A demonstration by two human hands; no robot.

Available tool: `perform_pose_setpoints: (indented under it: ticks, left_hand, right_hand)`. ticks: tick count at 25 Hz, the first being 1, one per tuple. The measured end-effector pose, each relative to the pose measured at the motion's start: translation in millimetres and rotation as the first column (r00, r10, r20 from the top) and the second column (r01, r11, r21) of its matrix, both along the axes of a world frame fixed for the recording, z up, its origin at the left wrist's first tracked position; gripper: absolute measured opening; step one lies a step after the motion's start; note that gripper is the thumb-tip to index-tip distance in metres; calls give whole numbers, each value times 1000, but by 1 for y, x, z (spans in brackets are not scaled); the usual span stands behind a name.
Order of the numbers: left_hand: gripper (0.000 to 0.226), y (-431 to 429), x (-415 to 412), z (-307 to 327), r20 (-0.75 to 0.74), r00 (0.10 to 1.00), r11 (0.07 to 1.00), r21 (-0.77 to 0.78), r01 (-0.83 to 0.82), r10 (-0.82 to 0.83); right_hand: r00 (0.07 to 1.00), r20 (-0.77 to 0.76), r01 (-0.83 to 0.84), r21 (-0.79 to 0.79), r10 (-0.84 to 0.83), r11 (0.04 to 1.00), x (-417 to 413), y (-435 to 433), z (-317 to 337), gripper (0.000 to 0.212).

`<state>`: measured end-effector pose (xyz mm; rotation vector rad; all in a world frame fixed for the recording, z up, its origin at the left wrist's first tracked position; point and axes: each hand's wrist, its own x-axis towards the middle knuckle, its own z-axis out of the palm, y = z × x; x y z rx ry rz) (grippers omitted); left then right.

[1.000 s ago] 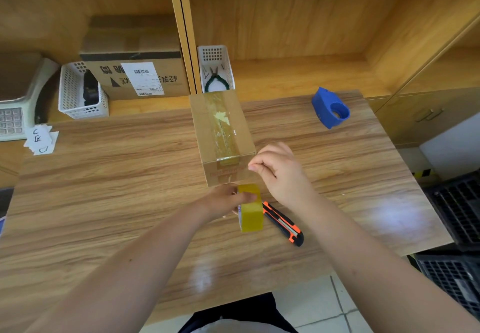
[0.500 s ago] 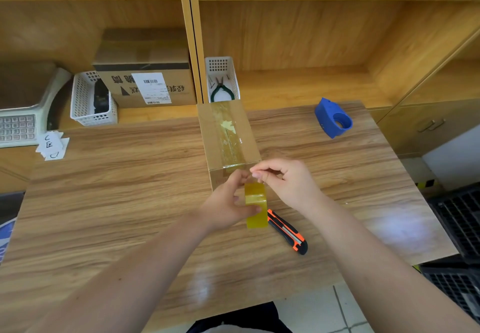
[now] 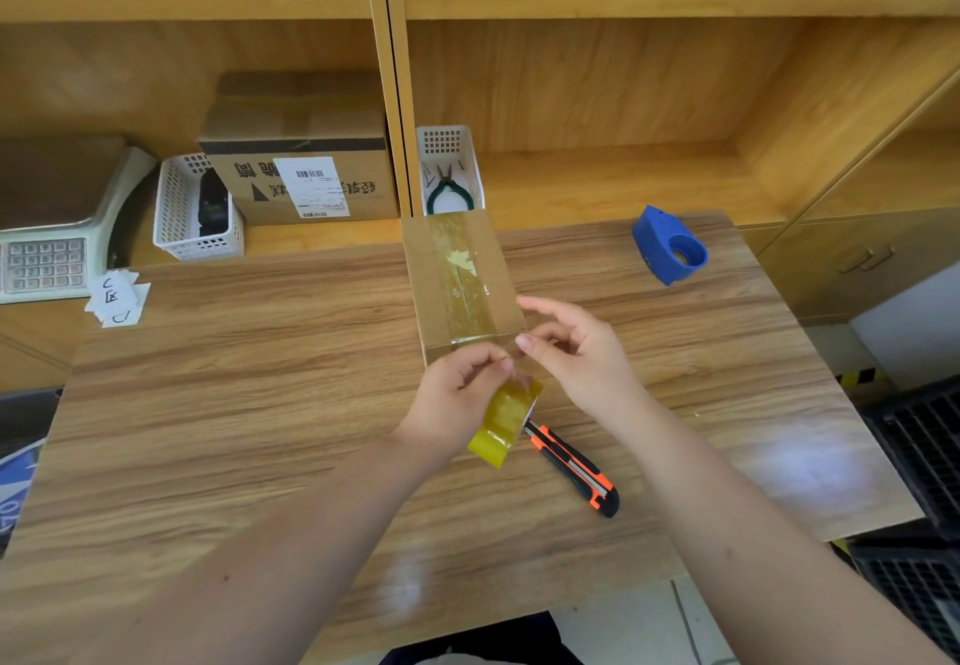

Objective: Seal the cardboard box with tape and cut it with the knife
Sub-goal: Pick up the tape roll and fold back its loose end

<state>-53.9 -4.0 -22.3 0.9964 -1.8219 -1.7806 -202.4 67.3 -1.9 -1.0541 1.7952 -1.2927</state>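
Note:
A long cardboard box (image 3: 434,290) lies on the wooden table (image 3: 234,404), with a strip of clear yellowish tape along its top seam. My left hand (image 3: 457,399) holds a yellow tape roll (image 3: 501,423) just in front of the box's near end. My right hand (image 3: 582,358) pinches at the tape's free end beside the box's near right corner; the tape there is too clear to make out. An orange and black utility knife (image 3: 574,469) lies on the table right of the roll, untouched.
A blue tape dispenser (image 3: 670,251) sits at the table's far right. On the shelf behind stand a labelled cardboard box (image 3: 301,171), two white baskets (image 3: 179,228) (image 3: 452,145), one holding pliers, a scale (image 3: 47,228) and paper slips (image 3: 117,298).
The roll has tilted in my left hand, and both hands have shifted slightly along the box's near end. My right fingers have spread wider. The knife has not moved.

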Motion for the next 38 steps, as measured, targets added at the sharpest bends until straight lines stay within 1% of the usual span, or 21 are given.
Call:
perform_pose_setpoints:
  ticks: [1, 3, 6, 8, 11, 13, 19, 23, 26, 29, 33, 38]
  left_hand:
    - [29, 1, -2, -1, -3, 999, 999, 13, -34, 34]
    - [35, 2, -4, -6, -5, 995, 994, 33, -100, 101]
    - [40, 2, -5, -9, 17, 989, 985, 87, -151, 150]
    - [47, 3, -8, -5, 46, 983, 972, 152, -181, 176]
    - [49, 4, -12, -2, 72, 967, 942, 221, -254, 244]
    - [48, 4, -14, -2, 83, 962, 936, 222, -273, 260]
    - [44, 11, -19, -1, 95, 970, 937, 250, -243, 226]
    - [37, 7, -16, -6, 105, 984, 943, 289, -167, 143]
    - [26, 8, -14, -8, 102, 989, 931, 340, -135, 106]
    - [24, 12, -16, -7, 108, 985, 914, 373, -163, 131]
    - [24, 16, -21, -11, 133, 977, 923, 326, -202, 167]
    - [18, 25, -31, -15, 118, 960, 911, 305, -277, 253]
  right_hand:
    - [999, 34, 21, 13, -21, 1000, -1, 1, -4, 36]
    - [991, 114, 71, 26, -73, 997, -3, 6, -12, 30]
    - [941, 331, 84, -12, -76, 996, -2, 20, -20, 12]
    - [901, 433, 44, -25, -29, 999, 0, 28, -22, 16]
    - [884, 468, -9, -9, 12, 1000, 3, 35, -25, 22]
    - [886, 464, -2, 4, 0, 1000, 6, 35, -26, 22]
    - [886, 454, 96, 4, -88, 995, 10, 27, -27, 21]
    - [914, 394, 108, 5, -101, 994, 4, 24, -26, 20]
    - [941, 326, 93, 16, -93, 996, -2, 22, -25, 23]
    - [964, 253, 75, 42, -84, 996, -6, 21, -26, 24]
    - [985, 167, 32, 54, -41, 998, -14, 20, -29, 30]
    - [995, 86, 54, 68, -60, 996, -24, 20, -35, 27]
